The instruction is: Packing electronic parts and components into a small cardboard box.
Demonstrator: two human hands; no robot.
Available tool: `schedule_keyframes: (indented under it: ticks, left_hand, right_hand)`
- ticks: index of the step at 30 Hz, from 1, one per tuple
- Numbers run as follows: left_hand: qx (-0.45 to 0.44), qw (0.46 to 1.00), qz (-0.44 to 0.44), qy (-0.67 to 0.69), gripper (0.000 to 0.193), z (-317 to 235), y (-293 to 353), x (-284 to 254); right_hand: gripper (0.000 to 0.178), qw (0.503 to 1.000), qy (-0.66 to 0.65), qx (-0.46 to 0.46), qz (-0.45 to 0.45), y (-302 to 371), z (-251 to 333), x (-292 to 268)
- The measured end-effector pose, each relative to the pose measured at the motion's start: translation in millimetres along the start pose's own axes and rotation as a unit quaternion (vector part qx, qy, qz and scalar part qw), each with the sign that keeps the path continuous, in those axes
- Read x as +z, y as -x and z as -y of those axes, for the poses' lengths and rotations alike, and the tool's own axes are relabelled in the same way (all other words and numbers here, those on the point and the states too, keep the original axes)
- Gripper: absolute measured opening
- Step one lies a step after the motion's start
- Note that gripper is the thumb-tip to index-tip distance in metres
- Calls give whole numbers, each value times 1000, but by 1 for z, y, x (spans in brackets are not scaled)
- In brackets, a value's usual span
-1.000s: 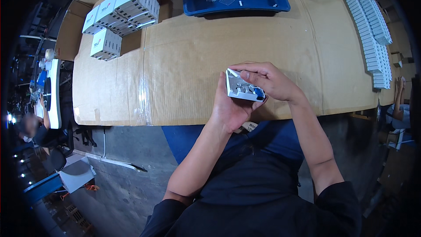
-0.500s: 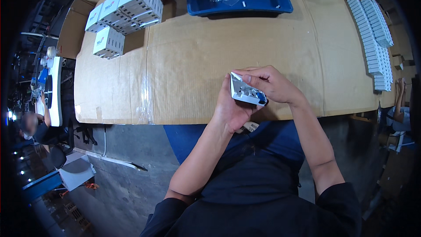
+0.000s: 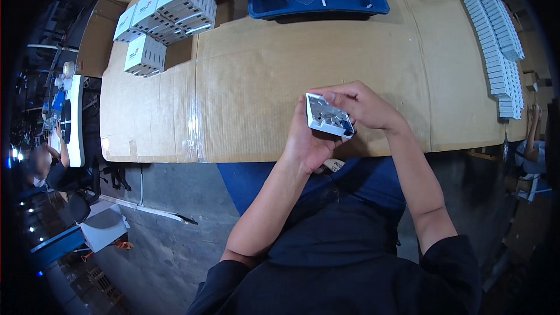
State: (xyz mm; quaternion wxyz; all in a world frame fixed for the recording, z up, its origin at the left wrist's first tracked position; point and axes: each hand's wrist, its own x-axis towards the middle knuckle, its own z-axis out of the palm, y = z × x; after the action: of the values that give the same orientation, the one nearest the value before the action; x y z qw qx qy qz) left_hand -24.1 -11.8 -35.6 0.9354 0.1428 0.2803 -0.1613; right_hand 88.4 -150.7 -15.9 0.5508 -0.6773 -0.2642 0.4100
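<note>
Left hand (image 3: 305, 147) grips white housing (image 3: 329, 130) from 7 o'clock, right hand (image 3: 370, 108) grips its 2 o'clock edge (blue part (image 3: 347, 129) at 4). Blue tray (image 3: 353, 3) at 12.

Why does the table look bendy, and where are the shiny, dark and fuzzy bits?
In the head view, the fisheye lens bends the cardboard-covered table; glare shines on the clear tape; shadow lies along the near side of the blue tray; and the little parts inside the open white casing look fuzzy.
</note>
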Motion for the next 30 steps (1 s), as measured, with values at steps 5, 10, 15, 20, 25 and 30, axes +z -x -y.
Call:
schedule_keyframes:
  ticks: [5,10,15,20,25,30]
  left_hand:
    - [12,1000,3,21,59,-1,-1,3]
    - [32,999,33,-13,60,-2,-5,-2]
    - [28,999,-23,-19,60,2,-1,8]
    - [17,999,-11,-26,62,3,-6,0]
    - [-3,1000,14,-14,64,0,-10,-5]
    - [-8,999,-22,-46,63,-3,-9,-2]
  right_hand:
    - [45,998,-53,-18,-17,4,-14,-2]
    - [47,998,-21,-51,-32,6,-10,7]
    - [47,997,5,-58,-46,12,-8,14]
    - [48,994,29,-87,-54,11,-12,12]
    - [46,997,6,-65,-42,9,-13,7]
    - [48,997,29,-67,-33,3,-14,4]
